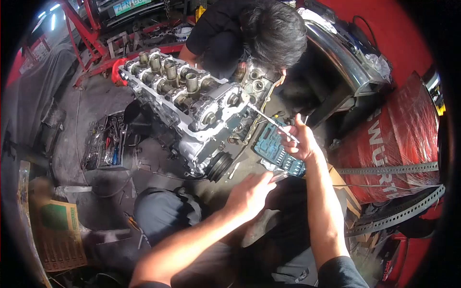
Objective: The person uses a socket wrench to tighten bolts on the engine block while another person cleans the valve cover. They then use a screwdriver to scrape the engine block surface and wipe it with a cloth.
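Observation:
My right hand (301, 139) is closed on a long thin metal rod (269, 118), whose far end reaches the front corner of the engine (206, 115). Below and to the left, my left hand (249, 196) is closed round a small metallic object (279, 177), too small to name, that sticks out past the fingers. The engine's top is uncovered, with two sprockets and several upright round metal parts showing. Behind my right hand lies an open teal socket case (271, 145) on the floor. A black ribbed pulley (219, 165) sits at the engine's lower front.
A co-worker (273, 33) leans over the far side of the engine. A tool tray (106, 144) lies at left, near a cardboard box (61, 235). At right stand a wrapped red drum (394, 144) and perforated metal strips (394, 168). A red stand (84, 36) is at upper left.

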A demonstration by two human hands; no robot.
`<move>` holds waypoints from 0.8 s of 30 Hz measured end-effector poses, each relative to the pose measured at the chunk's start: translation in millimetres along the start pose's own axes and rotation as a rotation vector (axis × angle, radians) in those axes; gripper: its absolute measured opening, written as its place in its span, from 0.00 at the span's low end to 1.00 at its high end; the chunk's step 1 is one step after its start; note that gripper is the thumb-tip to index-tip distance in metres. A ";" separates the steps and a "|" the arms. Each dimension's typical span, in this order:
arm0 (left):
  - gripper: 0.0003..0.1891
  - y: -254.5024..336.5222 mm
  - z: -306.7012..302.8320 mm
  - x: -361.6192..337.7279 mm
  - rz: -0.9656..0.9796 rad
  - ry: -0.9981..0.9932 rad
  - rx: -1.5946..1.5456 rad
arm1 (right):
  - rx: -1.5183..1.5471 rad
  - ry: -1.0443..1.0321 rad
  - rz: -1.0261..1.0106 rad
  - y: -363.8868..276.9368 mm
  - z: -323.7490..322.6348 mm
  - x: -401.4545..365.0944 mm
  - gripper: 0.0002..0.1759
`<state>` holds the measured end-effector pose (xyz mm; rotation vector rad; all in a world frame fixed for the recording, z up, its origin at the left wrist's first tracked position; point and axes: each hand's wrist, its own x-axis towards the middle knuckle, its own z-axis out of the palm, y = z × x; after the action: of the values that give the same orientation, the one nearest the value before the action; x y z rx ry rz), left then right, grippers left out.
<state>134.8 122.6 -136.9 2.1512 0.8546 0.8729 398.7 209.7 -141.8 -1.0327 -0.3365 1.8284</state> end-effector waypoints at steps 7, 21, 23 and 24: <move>0.17 -21.4 8.3 101.8 0.271 0.128 0.287 | 0.205 -0.114 -0.150 34.7 4.0 16.0 0.43; 0.18 -34.6 12.4 134.2 0.139 0.032 0.407 | -1.134 0.644 -1.267 71.7 -27.5 7.2 0.19; 0.18 -33.7 13.3 132.5 0.171 0.073 0.416 | -0.746 0.537 -1.036 90.9 -30.8 10.5 0.23; 0.18 -33.1 13.4 133.7 0.174 0.076 0.415 | -1.007 0.681 -0.922 108.0 -31.4 -1.3 0.26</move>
<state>210.0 238.1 -124.8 2.5972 0.9648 0.9318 357.0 149.3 -227.0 -1.6884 -1.1291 0.3515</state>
